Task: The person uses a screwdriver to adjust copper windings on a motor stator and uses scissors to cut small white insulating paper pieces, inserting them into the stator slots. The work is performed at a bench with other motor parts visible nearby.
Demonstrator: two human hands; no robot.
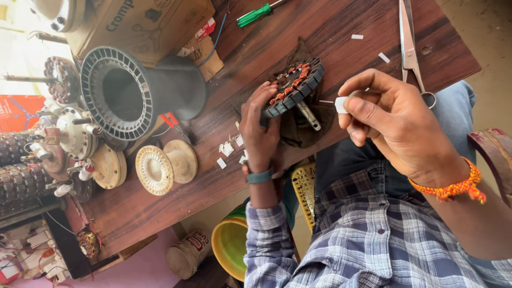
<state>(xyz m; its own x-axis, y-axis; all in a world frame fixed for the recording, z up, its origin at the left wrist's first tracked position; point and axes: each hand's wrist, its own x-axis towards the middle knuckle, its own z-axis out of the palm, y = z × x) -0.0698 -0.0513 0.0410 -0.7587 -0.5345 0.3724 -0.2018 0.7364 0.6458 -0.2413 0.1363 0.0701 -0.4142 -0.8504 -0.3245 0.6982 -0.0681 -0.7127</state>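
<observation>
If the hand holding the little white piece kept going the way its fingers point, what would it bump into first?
Probably the motor stator with copper windings, gripped by the left hand. The right hand and its white slip point toward it, though depth is hard to judge.

Wooden table [341, 37] bears scissors [409, 42], screwdriver [254, 14] (green-handled).

This is a small repair workshop for electric motors or fans. A worn wooden workbench [341, 32] carries a wound stator [294, 88] gripped by the left hand [260, 133]. Beyond that hand lie a ribbed black housing [128, 93], cream winding spools [164, 165] and more stators [24, 178]. Scissors [410, 48] lie past the right hand [394, 120], a green screwdriver [256, 14] farther off.
</observation>
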